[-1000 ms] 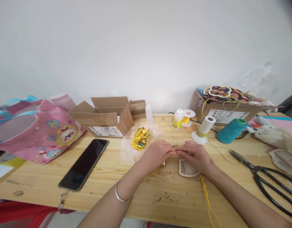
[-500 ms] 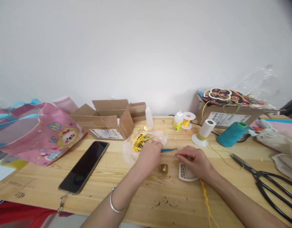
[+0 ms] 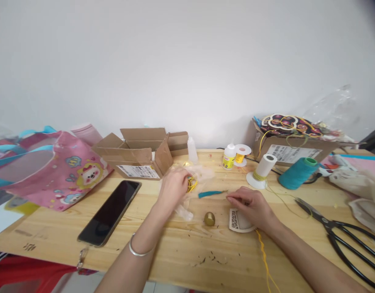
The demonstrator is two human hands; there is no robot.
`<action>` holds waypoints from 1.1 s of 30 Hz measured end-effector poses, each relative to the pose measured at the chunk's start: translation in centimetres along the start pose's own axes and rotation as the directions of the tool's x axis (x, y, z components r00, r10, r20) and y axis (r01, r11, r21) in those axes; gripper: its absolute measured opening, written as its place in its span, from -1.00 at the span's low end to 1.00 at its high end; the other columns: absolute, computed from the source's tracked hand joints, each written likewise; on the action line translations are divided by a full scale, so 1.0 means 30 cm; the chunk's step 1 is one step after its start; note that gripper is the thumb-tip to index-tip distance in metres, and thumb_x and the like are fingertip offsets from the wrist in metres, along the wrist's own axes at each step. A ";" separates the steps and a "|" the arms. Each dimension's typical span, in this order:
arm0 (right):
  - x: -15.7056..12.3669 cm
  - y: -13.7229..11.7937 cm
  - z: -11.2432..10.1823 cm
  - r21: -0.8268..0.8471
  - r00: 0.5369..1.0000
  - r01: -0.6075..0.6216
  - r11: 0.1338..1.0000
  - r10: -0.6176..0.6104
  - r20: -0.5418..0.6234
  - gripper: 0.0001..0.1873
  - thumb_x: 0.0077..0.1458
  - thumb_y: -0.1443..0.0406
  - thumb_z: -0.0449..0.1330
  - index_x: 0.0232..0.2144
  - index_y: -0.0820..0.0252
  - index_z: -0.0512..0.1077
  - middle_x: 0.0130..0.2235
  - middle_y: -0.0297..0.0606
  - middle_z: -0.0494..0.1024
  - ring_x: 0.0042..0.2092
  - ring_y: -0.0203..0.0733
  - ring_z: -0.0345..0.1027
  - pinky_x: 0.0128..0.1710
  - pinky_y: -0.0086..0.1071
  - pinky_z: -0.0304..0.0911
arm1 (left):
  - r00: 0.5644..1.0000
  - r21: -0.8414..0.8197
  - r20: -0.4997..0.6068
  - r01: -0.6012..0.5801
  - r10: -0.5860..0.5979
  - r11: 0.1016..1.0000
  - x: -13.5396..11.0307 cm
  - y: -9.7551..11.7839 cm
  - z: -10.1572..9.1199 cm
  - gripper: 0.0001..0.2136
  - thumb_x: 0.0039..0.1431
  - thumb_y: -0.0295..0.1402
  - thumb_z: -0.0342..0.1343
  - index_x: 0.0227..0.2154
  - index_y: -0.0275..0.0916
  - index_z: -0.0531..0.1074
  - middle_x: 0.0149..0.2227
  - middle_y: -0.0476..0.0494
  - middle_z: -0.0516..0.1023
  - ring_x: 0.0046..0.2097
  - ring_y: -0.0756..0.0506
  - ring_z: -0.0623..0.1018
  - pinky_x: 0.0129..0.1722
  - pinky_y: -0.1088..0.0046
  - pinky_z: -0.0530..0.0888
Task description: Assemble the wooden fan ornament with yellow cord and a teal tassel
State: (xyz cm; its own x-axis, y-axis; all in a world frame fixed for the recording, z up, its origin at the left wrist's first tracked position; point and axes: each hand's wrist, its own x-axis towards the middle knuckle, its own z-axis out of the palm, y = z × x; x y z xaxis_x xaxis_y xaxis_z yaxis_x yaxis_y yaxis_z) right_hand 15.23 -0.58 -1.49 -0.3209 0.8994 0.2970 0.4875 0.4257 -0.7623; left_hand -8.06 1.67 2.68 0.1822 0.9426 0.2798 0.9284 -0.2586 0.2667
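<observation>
My left hand (image 3: 174, 186) bends over a clear plastic bag (image 3: 202, 173) that holds yellow cords (image 3: 192, 184). Its fingers are curled at the cords, and the fingertips are hidden. My right hand (image 3: 251, 206) pinches a thin thread between thumb and forefinger. Just left of that pinch lies a teal tassel (image 3: 210, 194), its narrow end close to the fingertips. Partly under my right hand is a pale, flat piece with a cut-out lattice (image 3: 234, 219). Twisted yellow cord (image 3: 263, 256) trails from it toward me. Between my hands sits a small, rounded gold-coloured piece (image 3: 209, 219).
Black-handled scissors (image 3: 329, 224) lie at right, near a teal thread cone (image 3: 299, 173) and a white spool (image 3: 266, 167). Behind stand a glue bottle (image 3: 229, 158) and a filled cardboard box (image 3: 291, 150). At left are a phone (image 3: 109, 213), an open box (image 3: 141, 156) and a pink bag (image 3: 68, 175).
My left hand has moved left, from beside the tassel to over the plastic bag, uncovering more of the tassel. The gold-coloured piece has turned over. My right hand stays in place.
</observation>
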 end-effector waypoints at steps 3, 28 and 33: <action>-0.004 -0.001 -0.001 -0.002 1.000 0.011 1.000 -0.011 0.014 -0.84 -0.01 0.28 0.09 -0.44 0.15 0.48 -0.51 -0.26 0.47 -0.45 -0.26 0.28 -0.48 -0.41 0.21 | 0.997 0.063 0.058 0.045 -0.049 0.997 0.030 -0.031 -0.019 -0.75 0.04 -0.50 -0.17 -0.41 -0.21 0.43 -0.35 -0.14 0.50 -0.27 -0.09 0.45 -0.28 0.43 0.31; -0.011 -0.014 -0.012 -0.045 0.996 0.095 0.994 -0.095 0.004 -0.82 0.00 0.31 0.07 -0.46 0.17 0.48 -0.51 -0.27 0.49 -0.47 -0.29 0.30 -0.48 -0.45 0.22 | 0.966 0.040 0.248 0.063 -0.071 0.997 0.113 -0.039 -0.014 -0.83 0.00 -0.41 -0.06 -0.37 -0.30 0.39 -0.39 -0.15 0.48 -0.34 -0.07 0.45 -0.36 0.48 0.33; -0.014 -0.013 -0.017 -0.060 0.994 0.109 0.992 -0.109 -0.009 -0.81 0.01 0.30 0.06 -0.46 0.19 0.48 -0.54 -0.27 0.47 -0.49 -0.30 0.28 -0.51 -0.45 0.20 | 0.980 0.016 0.197 0.036 -0.039 0.999 0.087 -0.048 -0.064 -0.74 0.00 -0.53 -0.15 -0.32 -0.28 0.41 -0.29 -0.17 0.49 -0.23 -0.09 0.45 -0.23 0.45 0.31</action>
State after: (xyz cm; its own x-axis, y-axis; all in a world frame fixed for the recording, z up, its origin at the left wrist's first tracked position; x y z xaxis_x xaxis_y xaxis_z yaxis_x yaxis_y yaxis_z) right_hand 15.57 -1.06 -1.02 -0.3646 0.8483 0.3840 0.4980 0.5261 -0.6894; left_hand -9.55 4.09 4.81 0.2060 0.9751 0.0821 0.9397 -0.2206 0.2615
